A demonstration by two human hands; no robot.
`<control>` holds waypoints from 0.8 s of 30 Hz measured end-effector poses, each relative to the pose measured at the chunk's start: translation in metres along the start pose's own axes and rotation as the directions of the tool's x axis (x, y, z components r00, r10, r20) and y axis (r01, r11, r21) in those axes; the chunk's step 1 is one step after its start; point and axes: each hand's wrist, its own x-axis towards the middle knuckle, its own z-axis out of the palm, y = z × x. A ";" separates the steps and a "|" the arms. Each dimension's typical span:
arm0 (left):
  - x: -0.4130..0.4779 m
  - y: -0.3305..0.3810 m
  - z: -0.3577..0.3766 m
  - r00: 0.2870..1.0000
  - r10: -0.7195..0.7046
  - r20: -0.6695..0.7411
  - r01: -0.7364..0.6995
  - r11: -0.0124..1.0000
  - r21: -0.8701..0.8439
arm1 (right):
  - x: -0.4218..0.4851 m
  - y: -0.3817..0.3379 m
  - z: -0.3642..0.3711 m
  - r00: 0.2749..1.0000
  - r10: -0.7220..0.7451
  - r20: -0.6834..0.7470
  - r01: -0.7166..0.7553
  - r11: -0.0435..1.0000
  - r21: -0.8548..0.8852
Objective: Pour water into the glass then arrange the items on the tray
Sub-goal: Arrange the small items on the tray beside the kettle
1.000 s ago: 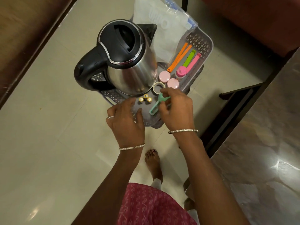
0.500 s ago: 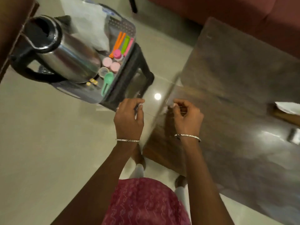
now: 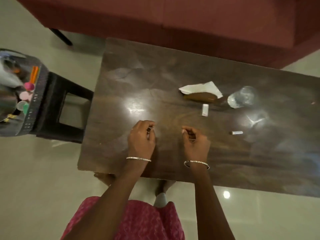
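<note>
A clear glass (image 3: 241, 99) stands on the dark wooden table (image 3: 155, 75) at the right. The grey perforated tray (image 3: 34, 104) rests on a black stool (image 3: 57, 108) at the far left, blurred, with the steel kettle (image 3: 6, 104) and small coloured items in it. My left hand (image 3: 141, 138) and my right hand (image 3: 196, 142) hover over the table's near middle, fingers loosely curled, nothing visibly in either. Both are well left of the glass and right of the tray.
On the table lie a white tissue (image 3: 201, 89) over a brown object (image 3: 200, 97), a small white box (image 3: 205, 110) and a small silver tube (image 3: 237, 133). A dark red sofa (image 3: 173, 19) runs behind the table. Pale tiled floor (image 3: 34, 187) surrounds it.
My view has swung right from the tray to the table. Both hands left the tray, the right one letting go of the green item, and now hang over the table.
</note>
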 end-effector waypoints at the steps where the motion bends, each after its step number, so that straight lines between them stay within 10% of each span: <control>1: 0.000 0.010 0.013 1.000 0.006 0.013 -0.006 1.000 -0.013 | 0.003 0.010 -0.013 1.000 0.015 -0.008 -0.015 1.000 0.011; 9: 0.007 0.068 0.142 0.841 -0.397 0.367 0.443 0.895 -0.047 | 0.053 0.108 -0.111 0.969 0.229 -0.092 -0.226 0.973 0.040; 16: 0.035 0.087 0.211 0.848 -0.448 0.282 0.446 0.892 0.073 | 0.115 0.177 -0.131 0.742 0.668 -0.062 -0.625 0.722 0.298; 24: 0.053 0.087 0.257 0.890 -0.428 0.157 0.390 0.893 0.223 | 0.161 0.214 -0.108 0.662 0.747 -0.059 -0.709 0.650 0.273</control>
